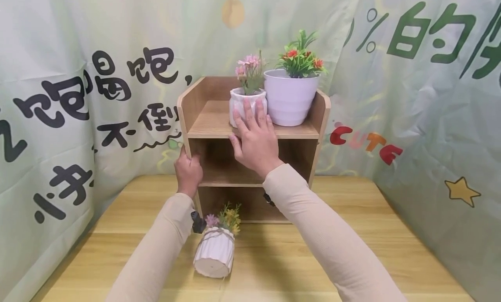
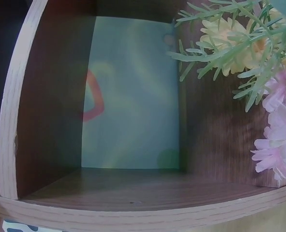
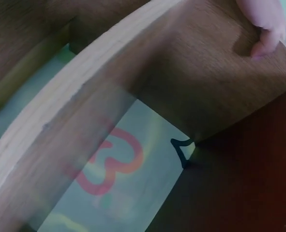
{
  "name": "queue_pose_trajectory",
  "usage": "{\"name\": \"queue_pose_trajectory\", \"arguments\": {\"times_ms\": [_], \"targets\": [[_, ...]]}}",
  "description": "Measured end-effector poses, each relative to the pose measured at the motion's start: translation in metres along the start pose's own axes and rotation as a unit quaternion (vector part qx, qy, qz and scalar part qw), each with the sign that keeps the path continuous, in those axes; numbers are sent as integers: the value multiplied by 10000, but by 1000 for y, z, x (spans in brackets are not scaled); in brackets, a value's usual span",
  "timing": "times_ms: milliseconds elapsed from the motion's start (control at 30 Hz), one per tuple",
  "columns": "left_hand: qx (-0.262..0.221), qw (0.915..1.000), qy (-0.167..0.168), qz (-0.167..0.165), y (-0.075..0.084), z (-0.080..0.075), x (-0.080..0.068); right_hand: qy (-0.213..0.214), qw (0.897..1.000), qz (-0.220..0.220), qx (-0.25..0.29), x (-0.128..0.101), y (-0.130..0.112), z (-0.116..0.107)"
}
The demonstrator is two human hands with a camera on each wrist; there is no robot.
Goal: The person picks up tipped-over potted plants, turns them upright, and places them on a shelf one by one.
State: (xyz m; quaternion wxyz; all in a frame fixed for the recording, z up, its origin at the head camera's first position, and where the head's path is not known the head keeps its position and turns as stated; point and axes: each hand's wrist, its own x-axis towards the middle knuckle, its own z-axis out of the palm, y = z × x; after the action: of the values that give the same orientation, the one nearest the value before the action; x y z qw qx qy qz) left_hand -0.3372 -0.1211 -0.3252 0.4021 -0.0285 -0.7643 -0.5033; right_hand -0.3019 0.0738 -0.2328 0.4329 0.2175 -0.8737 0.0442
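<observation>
A small wooden shelf unit [image 1: 209, 119] stands on the table, and my left hand [image 1: 189, 172] grips the edge of its left side panel. The thumb of that hand [image 3: 266, 24] shows against the panel's inner face in the right wrist view. On the top shelf is a small white pot [image 1: 236, 101] of pink flowers. My right hand [image 1: 256, 143] touches its front with extended fingers. Right beside it stands a larger white pot [image 1: 291, 99] with red flowers and green leaves. In the left wrist view, flowers [image 2: 273, 116] overlap the shelf's side.
A white ribbed flowerpot [image 1: 214, 255] with purple and yellow flowers lies tipped on the table [image 1: 344, 245], in front of the shelf between my forearms. Two lower compartments open toward me. Printed cloth [image 1: 426, 119] hangs behind and on both sides.
</observation>
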Motion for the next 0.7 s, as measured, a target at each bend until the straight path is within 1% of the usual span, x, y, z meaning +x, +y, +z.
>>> {"name": "queue_pose_trajectory", "arguments": {"times_ms": [100, 200, 433, 700], "targets": [[7, 10000, 1, 49, 0, 0, 1, -177, 9997, 12, -194, -1, -2, 1], [45, 10000, 13, 70, -1, 0, 1, -209, 9995, 25, -232, -1, -3, 2], [59, 10000, 45, 59, 1, 1, 1, -86, 9999, 12, -54, -1, -1, 0], [30, 10000, 58, 50, 0, 0, 0, -193, 9996, 135, 178, -2, 0, -4]]}}
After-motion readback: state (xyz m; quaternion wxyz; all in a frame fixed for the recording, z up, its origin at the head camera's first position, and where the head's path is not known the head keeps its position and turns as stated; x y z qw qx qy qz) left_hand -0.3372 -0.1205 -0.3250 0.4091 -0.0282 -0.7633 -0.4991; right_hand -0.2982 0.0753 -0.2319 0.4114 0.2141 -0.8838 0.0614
